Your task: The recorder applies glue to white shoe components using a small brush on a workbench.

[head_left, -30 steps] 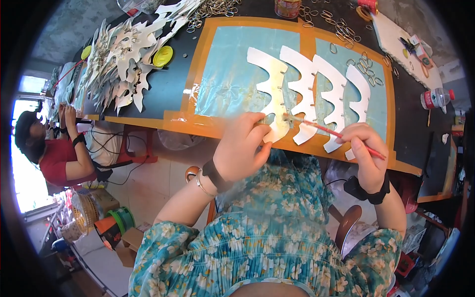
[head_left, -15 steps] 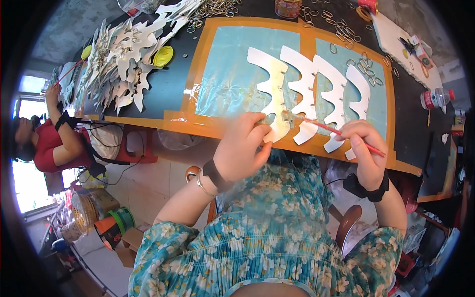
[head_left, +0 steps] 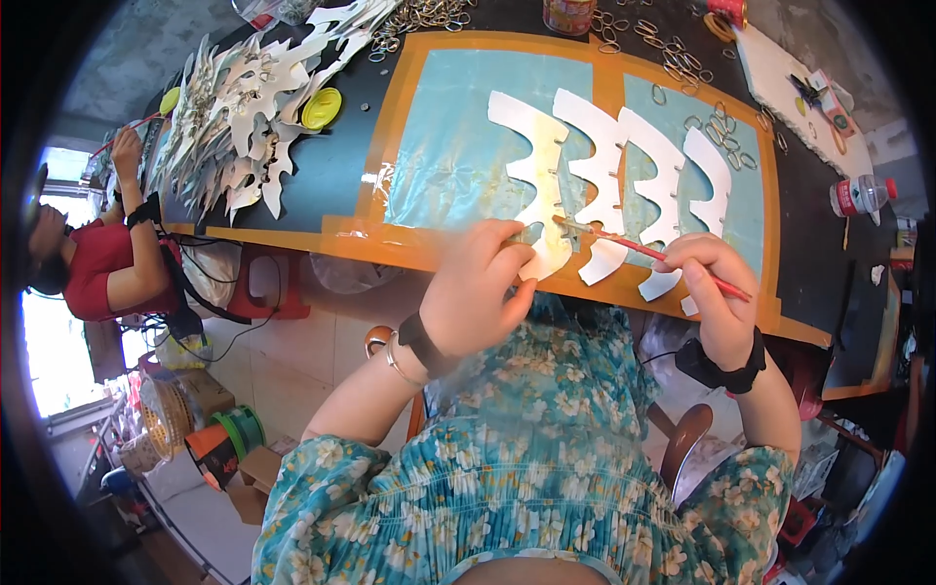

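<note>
Four scalloped white cut-out pieces lie in a row on a blue work sheet (head_left: 458,117) bordered with orange tape. The leftmost cut-out piece (head_left: 546,166) has a yellowish wet-looking coat along its spine. My left hand (head_left: 478,292) is closed at the near end of this piece, fingertips curled against its edge. In my right hand (head_left: 723,292) is a thin red-handled brush (head_left: 629,242), held toward its back end. Its bristles touch the leftmost piece, low on its right edge. Beneath my right hand, the near end of the rightmost piece (head_left: 709,185) is partly hidden.
Many white and silvery cut-outs (head_left: 244,97) are heaped at the far left, beside a yellow lid (head_left: 322,109). Metal rings (head_left: 682,63) and a tin (head_left: 568,15) lie along the back. A bottle (head_left: 862,195) stands at right. A co-worker (head_left: 107,258) in red sits at left.
The brush tip has moved slightly left and away from me onto the leftmost piece. My left hand stays in place. The co-worker's arm has shifted right and upward.
</note>
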